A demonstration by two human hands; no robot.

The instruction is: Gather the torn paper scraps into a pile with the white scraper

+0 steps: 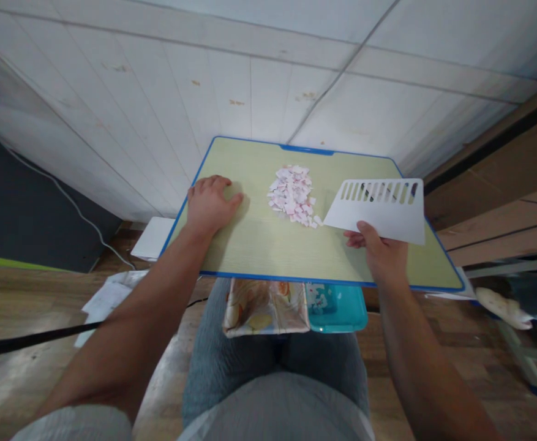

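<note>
A heap of small torn paper pieces (291, 190), white and pinkish, lies in the middle of a pale yellow-green table (259, 251) with a blue rim. My right hand (383, 248) grips a flat white plastic scraper (378, 214) with a row of slots along its far edge. The scraper's pointed left corner is close beside the right end of the heap. To the left of the paper, my left hand (213, 205) rests on the tabletop near its left edge, fingers apart and holding nothing.
Below the table's front edge, at my lap, are a patterned fabric-lined box (268, 327) and a turquoise plastic container (339, 312) with white bits in it. A white panelled wall (204, 104) stands behind the table. Papers (107, 297) lie at the left.
</note>
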